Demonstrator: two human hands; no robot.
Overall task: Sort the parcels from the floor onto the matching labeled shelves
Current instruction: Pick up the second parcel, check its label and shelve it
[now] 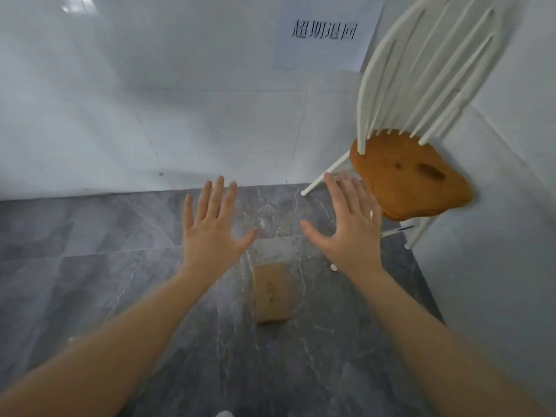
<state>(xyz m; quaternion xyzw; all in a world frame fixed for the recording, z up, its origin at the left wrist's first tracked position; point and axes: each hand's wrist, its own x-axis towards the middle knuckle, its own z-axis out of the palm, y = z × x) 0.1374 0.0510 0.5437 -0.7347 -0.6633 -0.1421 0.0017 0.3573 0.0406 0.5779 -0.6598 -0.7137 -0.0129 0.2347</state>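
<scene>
A small brown cardboard parcel [272, 291] lies on the grey marble floor, below and between my two wrists. My left hand [212, 225] is stretched forward above the floor, fingers spread, palm down, holding nothing. My right hand [349, 224] is held out the same way, open and empty, just left of the chair seat. Both hands are beyond the parcel and do not touch it. A white paper label [325, 33] with black Chinese characters is stuck on the wall at the upper right. No shelf is in view.
A chair with a white spindle back [421, 70] and an orange-brown wooden seat [406, 179] stands in the right corner, close to my right hand. White tiled walls close off the far side and the right side. Grey floor extends to the left.
</scene>
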